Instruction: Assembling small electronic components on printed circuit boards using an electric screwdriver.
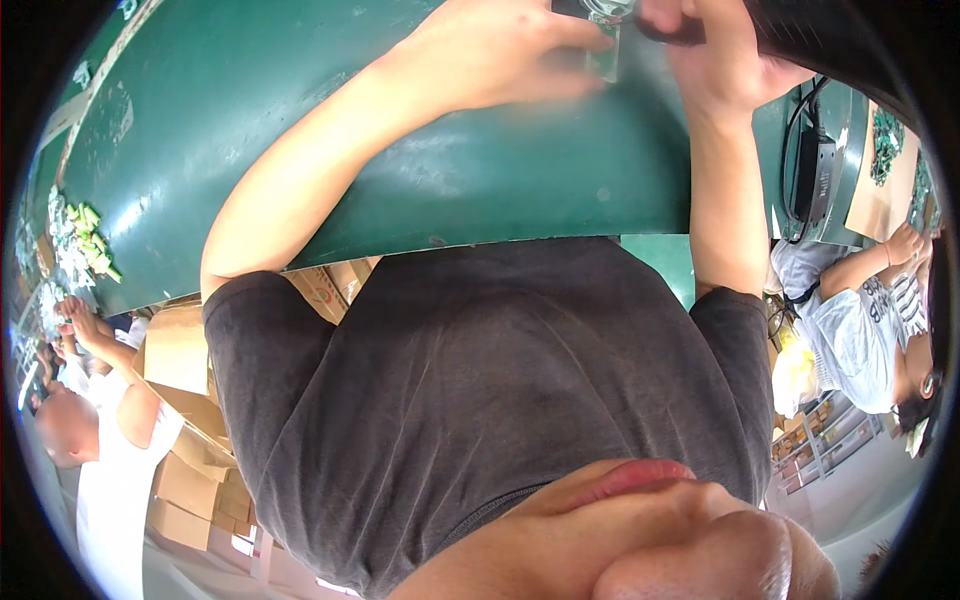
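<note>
Adapter (818, 178), black, corded, lies on green worktop (510, 190) beside right forearm (728, 200). Shiny clear piece (605, 62) partly covered by left hand (500, 50); right hand (725, 75) near; cannot tell either grip.

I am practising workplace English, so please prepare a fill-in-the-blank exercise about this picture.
The tabletop is coloured ____.
A transparent object shows between the left hand and the right hand, near the picture's ____ (three letters) edge.
A corded black box lies nearer the right hand than the ____.
On the dark shirt, the sleeves are not long but ____.

Missing words: green; top; left; short.
</note>
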{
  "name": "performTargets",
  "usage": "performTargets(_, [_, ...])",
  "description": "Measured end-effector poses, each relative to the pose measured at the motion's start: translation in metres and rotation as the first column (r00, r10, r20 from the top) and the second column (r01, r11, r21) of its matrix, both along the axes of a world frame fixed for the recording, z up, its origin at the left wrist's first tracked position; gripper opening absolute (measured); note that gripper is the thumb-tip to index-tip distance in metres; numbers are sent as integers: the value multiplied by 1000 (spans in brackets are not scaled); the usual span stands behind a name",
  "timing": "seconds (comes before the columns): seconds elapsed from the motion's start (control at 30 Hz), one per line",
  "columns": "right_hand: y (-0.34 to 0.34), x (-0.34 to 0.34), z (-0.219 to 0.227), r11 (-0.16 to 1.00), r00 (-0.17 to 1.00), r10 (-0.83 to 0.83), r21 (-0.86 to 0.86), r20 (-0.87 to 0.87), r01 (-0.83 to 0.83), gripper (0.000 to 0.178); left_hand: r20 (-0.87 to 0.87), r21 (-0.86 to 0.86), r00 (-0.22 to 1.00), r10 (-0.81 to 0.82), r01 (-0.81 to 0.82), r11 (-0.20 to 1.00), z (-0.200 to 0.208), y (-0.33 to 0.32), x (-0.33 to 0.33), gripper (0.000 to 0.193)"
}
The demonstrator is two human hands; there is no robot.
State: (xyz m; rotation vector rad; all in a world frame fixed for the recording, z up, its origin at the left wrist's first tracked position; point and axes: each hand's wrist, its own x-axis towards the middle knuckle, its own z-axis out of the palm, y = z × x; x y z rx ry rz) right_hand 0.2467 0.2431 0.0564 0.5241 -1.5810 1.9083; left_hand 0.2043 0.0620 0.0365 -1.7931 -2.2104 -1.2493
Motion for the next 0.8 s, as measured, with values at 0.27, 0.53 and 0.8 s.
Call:
performTargets(0.27, [0,-3,2,993,992,96,-57,-76,-100,62,19,-19,1000,16,-15,1000,-3,-1,-1,30])
performTargets(0.53, [4,-6,-14,998,998,30,58,-52,-27,57,30,-57,999,31,-29,998,-1,-3,-1,31])
performTargets(0.8, [4,-5,-12,993,995,82,-82,-63,-87,63,26,-63,999,28,-26,998,-1,-2,-1,30])
